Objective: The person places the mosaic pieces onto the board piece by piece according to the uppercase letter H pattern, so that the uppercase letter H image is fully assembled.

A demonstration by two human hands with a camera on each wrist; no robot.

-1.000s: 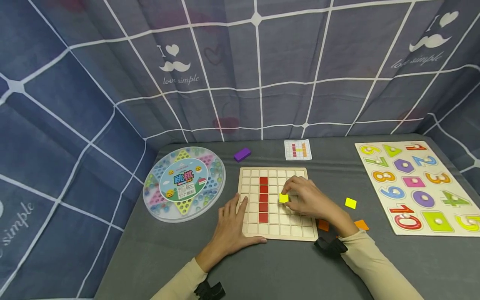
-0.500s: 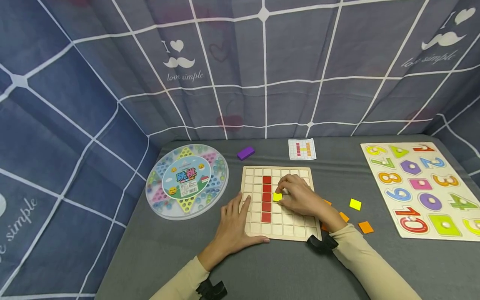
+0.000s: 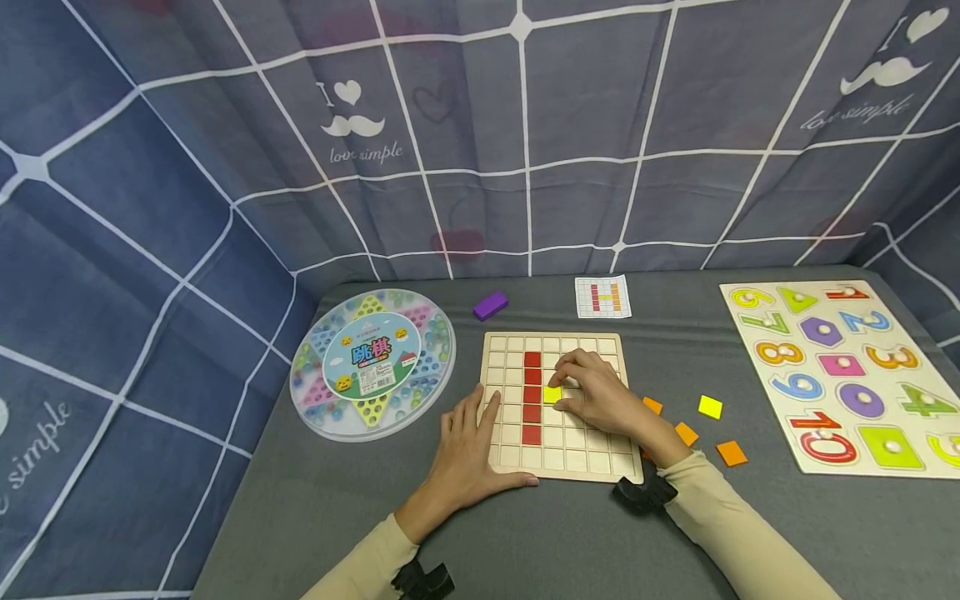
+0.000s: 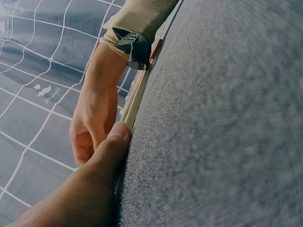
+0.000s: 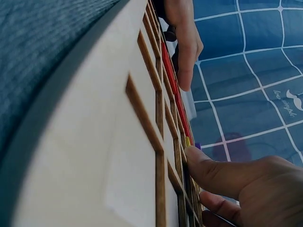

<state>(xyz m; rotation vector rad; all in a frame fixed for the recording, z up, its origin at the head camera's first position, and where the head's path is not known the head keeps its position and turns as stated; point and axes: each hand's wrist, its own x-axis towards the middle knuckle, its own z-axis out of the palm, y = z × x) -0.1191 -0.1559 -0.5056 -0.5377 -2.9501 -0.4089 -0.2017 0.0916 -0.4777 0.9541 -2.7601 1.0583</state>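
A wooden grid board (image 3: pixel 510 458) lies on the dark cloth, with a column of several red square tiles (image 3: pixel 532 414) set in its cells. My right hand (image 3: pixel 596 392) pinches a yellow square tile (image 3: pixel 552 394) between thumb and fingers, low over the cell just right of the red column. In the right wrist view the thumb (image 5: pixel 208 168) sits at the yellow edge, down at the grid. My left hand (image 3: pixel 465 446) rests at the board's front left corner, fingers fairly straight along the left edge and thumb (image 4: pixel 118 132) against the front edge.
Several orange tiles (image 3: pixel 731 453) and one yellow tile (image 3: pixel 709 407) lie right of the board. Behind it are a pattern card (image 3: pixel 603 297) and a purple block (image 3: pixel 491 306). A round marble game box (image 3: pixel 371 358) stands left, a number puzzle board (image 3: pixel 817 364) right.
My right hand has carried the yellow tile left and slightly up to beside the red column, and barely moved in the last half second. My left hand stays at the board's corner.
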